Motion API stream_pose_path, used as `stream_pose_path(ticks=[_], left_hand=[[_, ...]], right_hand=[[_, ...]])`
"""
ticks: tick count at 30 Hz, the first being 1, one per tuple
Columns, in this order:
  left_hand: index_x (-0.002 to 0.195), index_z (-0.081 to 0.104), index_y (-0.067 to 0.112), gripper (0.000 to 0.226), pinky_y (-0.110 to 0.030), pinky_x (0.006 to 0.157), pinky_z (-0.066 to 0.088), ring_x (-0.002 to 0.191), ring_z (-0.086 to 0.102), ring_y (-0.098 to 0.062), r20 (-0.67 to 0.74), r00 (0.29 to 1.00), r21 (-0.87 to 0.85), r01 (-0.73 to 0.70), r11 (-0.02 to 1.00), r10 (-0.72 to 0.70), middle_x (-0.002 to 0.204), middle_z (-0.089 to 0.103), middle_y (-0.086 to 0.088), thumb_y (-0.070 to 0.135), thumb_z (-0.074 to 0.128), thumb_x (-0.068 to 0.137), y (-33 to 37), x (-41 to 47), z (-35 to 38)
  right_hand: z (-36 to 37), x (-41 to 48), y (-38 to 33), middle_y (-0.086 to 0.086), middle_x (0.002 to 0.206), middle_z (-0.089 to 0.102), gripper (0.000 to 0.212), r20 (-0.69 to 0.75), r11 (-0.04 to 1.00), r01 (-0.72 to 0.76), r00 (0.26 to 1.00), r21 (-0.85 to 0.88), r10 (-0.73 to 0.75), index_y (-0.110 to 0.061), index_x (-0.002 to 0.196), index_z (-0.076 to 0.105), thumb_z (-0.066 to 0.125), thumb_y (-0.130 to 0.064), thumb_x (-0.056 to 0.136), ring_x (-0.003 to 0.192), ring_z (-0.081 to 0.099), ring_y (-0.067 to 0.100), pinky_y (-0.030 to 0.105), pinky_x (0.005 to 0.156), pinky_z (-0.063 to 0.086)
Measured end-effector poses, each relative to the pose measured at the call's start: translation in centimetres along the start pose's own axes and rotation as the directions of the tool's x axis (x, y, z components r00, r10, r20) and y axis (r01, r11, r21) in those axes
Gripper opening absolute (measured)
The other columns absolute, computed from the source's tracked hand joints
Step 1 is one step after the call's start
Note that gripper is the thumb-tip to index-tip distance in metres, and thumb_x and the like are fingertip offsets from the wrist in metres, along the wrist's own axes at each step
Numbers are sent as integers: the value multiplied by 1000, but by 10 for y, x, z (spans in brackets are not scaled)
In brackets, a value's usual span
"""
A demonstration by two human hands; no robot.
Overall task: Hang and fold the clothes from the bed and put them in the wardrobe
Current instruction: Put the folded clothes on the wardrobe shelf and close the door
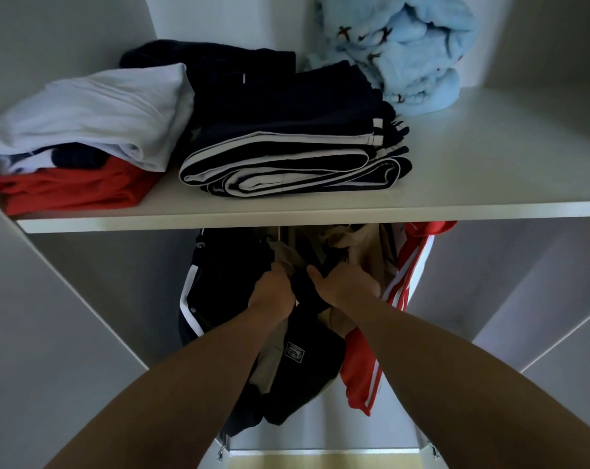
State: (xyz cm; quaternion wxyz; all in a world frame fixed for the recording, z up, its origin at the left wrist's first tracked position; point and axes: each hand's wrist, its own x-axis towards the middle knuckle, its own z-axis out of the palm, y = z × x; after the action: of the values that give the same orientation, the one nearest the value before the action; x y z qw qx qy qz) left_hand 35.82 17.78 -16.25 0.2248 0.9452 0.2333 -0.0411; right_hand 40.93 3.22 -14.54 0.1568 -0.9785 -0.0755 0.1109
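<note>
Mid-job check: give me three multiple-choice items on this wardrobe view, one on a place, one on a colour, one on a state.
1. Where is the fluffy light-blue fleece blanket? A on the white wardrobe shelf, back right; B on the floor; C on a hanger.
2. The bottom folded garment in the left pile is: A green; B red; C yellow.
3. The left hand and right hand are: A idle; B flat on the shelf; C gripping the dark hanging garment.
Key: A, it rests on that shelf; B, its cloth is plainly red; C, both fists clench its cloth.
</note>
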Motion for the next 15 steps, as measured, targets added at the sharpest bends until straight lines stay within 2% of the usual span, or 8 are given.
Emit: stream_pose_path(ticks=[3,6,8,12,15], left_hand=[[141,35,7,46,-34,63,46,97,64,-32,-4,1000,-18,0,1000,0,119,61,-18,14,51,99,-3,4,2],[147,28,2,55,-33,60,43,98,65,-35,1,1000,-1,-1,1000,1,122,61,-21,11,51,98,-9,6,3],[148,24,-3,62,-32,65,43,102,64,-36,-1,1000,59,-10,998,11,125,59,-22,11,55,96,-12,7,3],[137,39,3,41,-34,68,44,100,64,-36,-39,999,7,-2,1000,2,119,63,-20,18,49,100,-15,7,2],[128,44,3,28,-35,70,47,99,64,-33,-5,999,1,-36,999,36,119,63,-21,16,46,104,-16,5,2]], right_hand=[[3,3,2,0,73,64,69,-10,1000,-14,1000,0,14,-20,75,59,30,-83,87,66,59,19,29,54,40],[5,6,9,-1,82,62,43,25,999,-27,999,29,26,-22,77,52,45,-61,94,73,58,20,33,66,48],[5,5,14,-2,81,56,34,17,998,-37,999,41,37,-24,72,49,49,-48,97,72,54,19,34,68,45],[0,0,28,2,84,60,34,-23,996,14,1000,-84,-16,-23,66,45,50,-30,100,69,46,17,32,67,41],[-6,-1,35,2,83,54,26,-1,993,16,1000,-117,-16,-17,75,55,51,-23,100,81,56,23,33,70,43]])
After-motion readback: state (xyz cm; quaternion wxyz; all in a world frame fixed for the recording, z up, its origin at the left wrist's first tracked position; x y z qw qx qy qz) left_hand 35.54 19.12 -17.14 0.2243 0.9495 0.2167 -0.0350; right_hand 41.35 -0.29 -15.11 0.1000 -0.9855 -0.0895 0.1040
